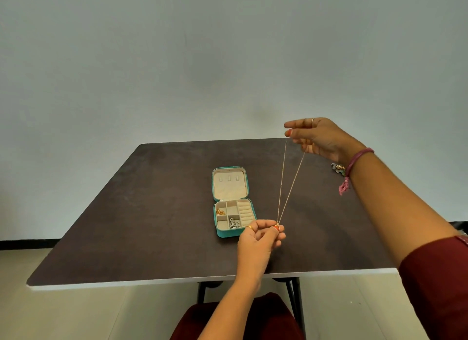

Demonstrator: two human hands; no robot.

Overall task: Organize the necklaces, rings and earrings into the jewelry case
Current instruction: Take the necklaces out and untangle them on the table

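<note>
A thin gold necklace chain (291, 182) is stretched taut in the air between both hands, right of the case. My right hand (321, 139) pinches its upper loop high over the table's far edge. My left hand (260, 235) pinches the lower end, with its small pendant, just right of the case's front corner. The teal jewelry case (217, 228) lies open on the table, lid flat behind it. A gold piece (220, 211) sits in its left compartment and a silver piece (234, 224) in a front middle compartment. The ring rolls (246, 213) look bare.
A small heap of mixed jewelry (338, 168) lies on the dark table (126, 225) at the far right, partly behind my right wrist. A pink bracelet with a tassel hangs from that wrist. The table's white front edge runs close to my lap.
</note>
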